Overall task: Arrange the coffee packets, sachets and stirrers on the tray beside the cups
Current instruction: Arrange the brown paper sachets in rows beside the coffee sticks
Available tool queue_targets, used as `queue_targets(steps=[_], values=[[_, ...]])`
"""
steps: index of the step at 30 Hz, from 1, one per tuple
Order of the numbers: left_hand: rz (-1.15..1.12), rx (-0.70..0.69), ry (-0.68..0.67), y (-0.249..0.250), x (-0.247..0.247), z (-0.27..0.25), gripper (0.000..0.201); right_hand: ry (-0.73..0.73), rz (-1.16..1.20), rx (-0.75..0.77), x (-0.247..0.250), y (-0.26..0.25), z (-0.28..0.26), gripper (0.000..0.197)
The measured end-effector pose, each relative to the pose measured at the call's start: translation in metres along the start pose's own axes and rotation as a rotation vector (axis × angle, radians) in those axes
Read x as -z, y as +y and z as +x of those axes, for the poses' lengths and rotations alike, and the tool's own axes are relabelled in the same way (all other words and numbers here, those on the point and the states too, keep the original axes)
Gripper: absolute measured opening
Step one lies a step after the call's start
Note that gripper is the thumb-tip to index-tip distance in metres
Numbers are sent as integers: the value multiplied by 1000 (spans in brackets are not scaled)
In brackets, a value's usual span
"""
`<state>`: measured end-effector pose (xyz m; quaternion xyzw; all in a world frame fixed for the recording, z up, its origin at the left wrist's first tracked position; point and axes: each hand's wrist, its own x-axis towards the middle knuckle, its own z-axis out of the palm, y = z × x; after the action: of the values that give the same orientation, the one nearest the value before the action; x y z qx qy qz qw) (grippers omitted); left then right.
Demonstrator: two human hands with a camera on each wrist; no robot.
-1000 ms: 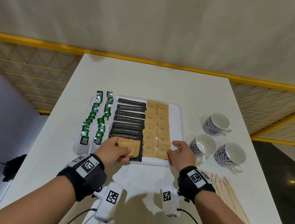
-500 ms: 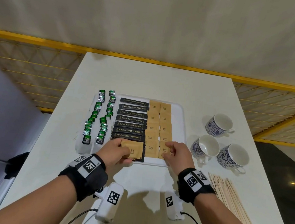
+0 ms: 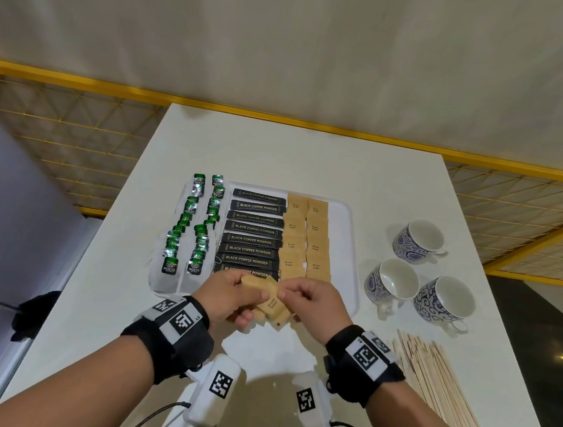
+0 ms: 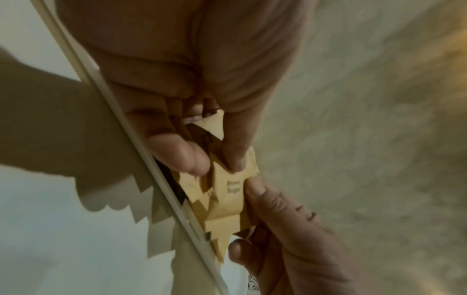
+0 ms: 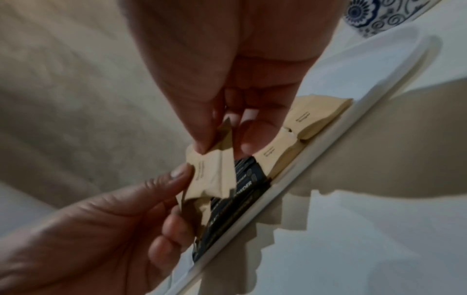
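My left hand (image 3: pixel 250 295) grips a small fanned bunch of brown sugar sachets (image 3: pixel 271 305) just above the front edge of the white tray (image 3: pixel 351 252). My right hand (image 3: pixel 295 293) pinches the top sachet of that bunch between thumb and fingers. In the left wrist view the printed sachet (image 4: pixel 230 191) sits between my left hand (image 4: pixel 215 159) and the right hand (image 4: pixel 265 219). The right wrist view shows my right hand (image 5: pixel 225 143) pinching a corner of the sachet (image 5: pixel 212 175). On the tray lie a column of black coffee packets (image 3: pixel 252 239) and two columns of brown sugar sachets (image 3: pixel 305 238).
Green tea bags (image 3: pixel 191 233) lie in two rows left of the tray. Three blue-patterned cups (image 3: pixel 419 241) (image 3: pixel 392 282) (image 3: pixel 444 303) stand to the right. A spread of wooden stirrers (image 3: pixel 438 384) lies on the table at the near right.
My left hand has lifted the sachet bunch off the tray's front. My right hand has left the sachet column and moved left to pinch the top sachet.
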<state>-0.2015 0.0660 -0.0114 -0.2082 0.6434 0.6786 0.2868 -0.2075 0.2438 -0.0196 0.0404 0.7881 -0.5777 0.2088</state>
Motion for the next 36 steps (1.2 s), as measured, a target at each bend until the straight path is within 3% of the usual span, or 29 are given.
queue_targets(steps=[5,11,16,30,36], values=[[-83,-24,88,0,7,0,15,36,178,-203,5,2,-1,11],[-3,-47,121,-1,15,-3,6,211,296,-296,19,11,3,14],[31,-81,185,-2,17,-2,27,289,123,-265,20,15,10,10],[-46,-16,150,-10,20,15,36,261,-235,-176,12,25,20,15],[-46,-3,110,-11,13,15,32,266,-103,-68,8,18,12,12]])
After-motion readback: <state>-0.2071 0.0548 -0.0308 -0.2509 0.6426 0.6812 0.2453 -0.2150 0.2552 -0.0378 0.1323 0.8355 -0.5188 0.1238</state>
